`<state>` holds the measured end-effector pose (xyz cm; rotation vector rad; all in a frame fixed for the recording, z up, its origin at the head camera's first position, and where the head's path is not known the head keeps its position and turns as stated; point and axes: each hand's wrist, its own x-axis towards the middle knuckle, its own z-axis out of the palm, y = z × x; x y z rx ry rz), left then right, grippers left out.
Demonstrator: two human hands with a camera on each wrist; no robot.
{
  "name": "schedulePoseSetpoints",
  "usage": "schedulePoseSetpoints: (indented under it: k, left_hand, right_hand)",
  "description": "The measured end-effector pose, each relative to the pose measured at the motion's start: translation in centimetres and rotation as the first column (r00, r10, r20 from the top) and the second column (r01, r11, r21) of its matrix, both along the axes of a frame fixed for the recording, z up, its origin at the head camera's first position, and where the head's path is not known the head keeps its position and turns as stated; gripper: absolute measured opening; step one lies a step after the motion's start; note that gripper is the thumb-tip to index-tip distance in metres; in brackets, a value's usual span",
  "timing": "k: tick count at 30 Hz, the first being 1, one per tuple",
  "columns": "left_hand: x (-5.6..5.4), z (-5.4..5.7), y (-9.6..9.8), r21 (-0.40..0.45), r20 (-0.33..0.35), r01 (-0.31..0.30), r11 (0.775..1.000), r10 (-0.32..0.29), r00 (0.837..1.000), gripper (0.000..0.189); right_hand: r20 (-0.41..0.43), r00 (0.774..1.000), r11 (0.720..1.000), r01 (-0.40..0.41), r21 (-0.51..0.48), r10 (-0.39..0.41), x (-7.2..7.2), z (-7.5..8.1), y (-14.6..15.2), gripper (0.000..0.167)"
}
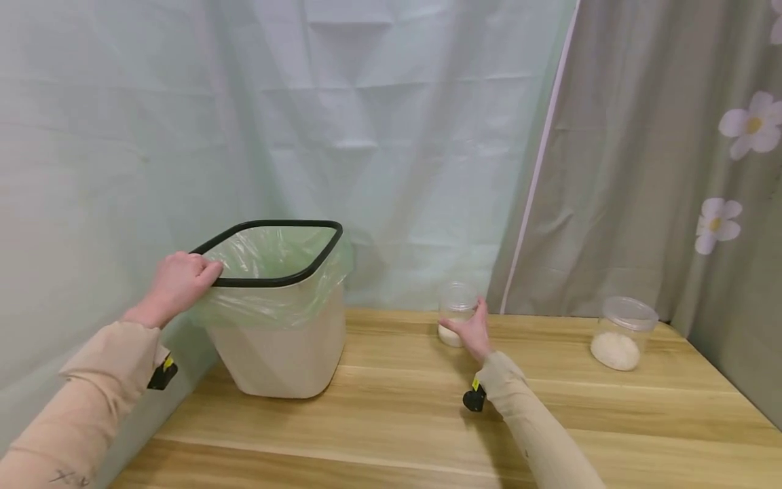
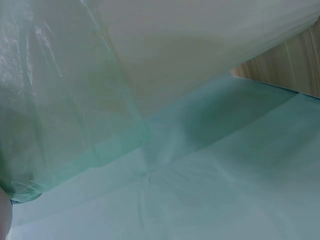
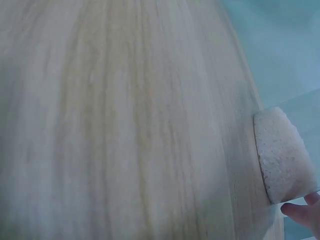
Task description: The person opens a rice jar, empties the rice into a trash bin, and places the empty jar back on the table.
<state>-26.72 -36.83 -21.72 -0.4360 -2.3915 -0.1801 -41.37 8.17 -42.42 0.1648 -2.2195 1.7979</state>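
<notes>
Both grips on, across the table [image 1: 379, 424].
At my eleven o'clock, the lined bin [image 1: 281, 360], my left hand [image 1: 183, 277] curled over its rim [image 1: 269, 281]; at two o'clock, the wide jar [image 1: 620, 339], untouched. At half past twelve the small jar [image 1: 455, 309] stands with my right hand [image 1: 473, 331] part-curled round it, how tightly I can't tell. I judge this the grasping step; the next move calls for a firm, upright hold.

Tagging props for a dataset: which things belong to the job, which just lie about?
In the job:
bin, held by left grip
green liner inside it
jar held by right grip

Probably just about:
second jar, untouched, role unclear
table, as support
pale curtain, as backdrop
</notes>
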Motion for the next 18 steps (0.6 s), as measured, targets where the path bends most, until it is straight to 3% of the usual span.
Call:
schedulePoseSetpoints:
  k: [18]
  left_hand:
    - [-0.14,-0.01,-0.14,-0.022,0.002,-0.013,1.0,0.013,1.0,0.041]
  right_hand:
    - [-0.061,0.998,0.999,-0.002,0.034,0.004,-0.3,-0.23,0.45,0.091]
